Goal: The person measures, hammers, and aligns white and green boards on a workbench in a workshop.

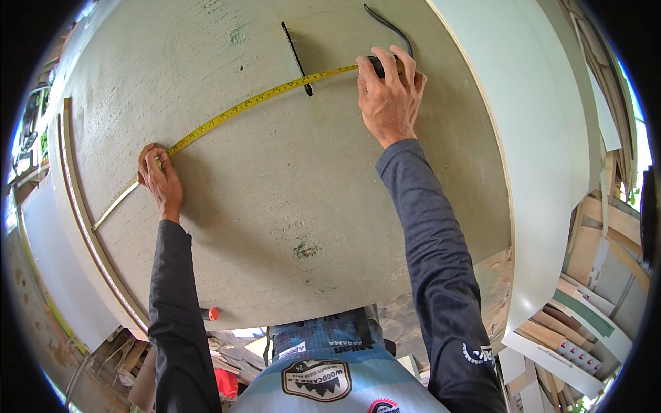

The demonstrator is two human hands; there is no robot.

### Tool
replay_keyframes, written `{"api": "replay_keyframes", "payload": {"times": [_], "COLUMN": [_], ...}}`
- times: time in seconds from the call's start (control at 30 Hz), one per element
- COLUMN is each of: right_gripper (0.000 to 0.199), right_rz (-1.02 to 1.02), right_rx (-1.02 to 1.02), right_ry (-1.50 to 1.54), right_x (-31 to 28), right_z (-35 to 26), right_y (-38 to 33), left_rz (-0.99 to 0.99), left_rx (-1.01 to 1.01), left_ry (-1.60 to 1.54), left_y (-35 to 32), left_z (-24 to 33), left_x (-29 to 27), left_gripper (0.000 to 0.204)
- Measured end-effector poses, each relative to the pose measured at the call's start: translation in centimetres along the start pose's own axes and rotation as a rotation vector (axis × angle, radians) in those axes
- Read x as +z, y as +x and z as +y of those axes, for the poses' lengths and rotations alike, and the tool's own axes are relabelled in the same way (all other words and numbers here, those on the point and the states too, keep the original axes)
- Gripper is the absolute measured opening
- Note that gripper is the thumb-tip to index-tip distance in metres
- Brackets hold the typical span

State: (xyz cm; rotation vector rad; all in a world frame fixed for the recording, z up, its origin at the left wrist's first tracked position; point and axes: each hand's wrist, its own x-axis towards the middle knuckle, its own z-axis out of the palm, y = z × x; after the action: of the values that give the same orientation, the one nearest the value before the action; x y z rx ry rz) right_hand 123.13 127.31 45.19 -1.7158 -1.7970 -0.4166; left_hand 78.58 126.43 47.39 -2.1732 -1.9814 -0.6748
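Observation:
A tape measure's yellow blade (241, 107) stretches slantwise across a large worn grey-green board (330, 186). My right hand (392, 100), at the far right, is wrapped over the dark tape case (376, 66). My left hand (160, 177) pinches the blade further left and nearer to me. Beyond that hand the blade runs on, pale in the glare, to a long wooden strip (86, 227) along the board's left side. A slim black piece with rounded ends (292, 51) lies beside the blade, its near end just below it. A dark cord (389, 25) curves beyond my right hand.
A pale green-white panel (530, 138) borders the board on the right. Several board offcuts (571, 330) are stacked at the lower right. A tool with an orange-red end (213, 314) lies at the near edge. A pale panel (65, 268) is beyond the left strip.

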Motion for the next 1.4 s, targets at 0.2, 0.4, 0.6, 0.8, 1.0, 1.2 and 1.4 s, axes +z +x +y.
{"api": "replay_keyframes", "payload": {"times": [0.2,0.4,0.6,0.8,1.0,1.2,1.4], "right_gripper": [0.019,0.019,0.02,0.02,0.019,0.019,0.017], "right_rz": [0.013,-0.022,-0.013,0.002,0.013,0.012,0.01], "right_rx": [0.028,-0.022,-0.023,-0.023,-0.009,-0.025,-0.031], "right_ry": [-0.034,0.01,0.007,0.011,-0.002,0.004,0.005], "right_x": [0.21,0.14,0.17,0.19,0.06,0.11,0.22], "right_z": [0.03,0.14,0.11,0.18,-0.11,-0.01,0.01], "right_y": [0.01,-0.05,0.02,-0.02,0.09,0.05,-0.01], "left_rz": [-0.023,-0.014,-0.004,-0.009,-0.012,-0.01,-0.022], "left_rx": [0.033,0.0,-0.003,0.003,0.018,0.016,0.001], "left_ry": [-0.012,0.004,-0.002,-0.002,-0.007,-0.008,-0.006], "left_y": [-0.03,0.08,0.07,0.1,0.16,-0.04,0.05], "left_z": [0.28,0.8,0.3,0.34,0.24,-0.09,-0.11], "left_x": [-0.26,-0.46,-0.31,-0.28,-0.42,-0.15,-0.27], "left_gripper": [0.013,0.012,0.011,0.011,0.012,0.013,0.013]}}
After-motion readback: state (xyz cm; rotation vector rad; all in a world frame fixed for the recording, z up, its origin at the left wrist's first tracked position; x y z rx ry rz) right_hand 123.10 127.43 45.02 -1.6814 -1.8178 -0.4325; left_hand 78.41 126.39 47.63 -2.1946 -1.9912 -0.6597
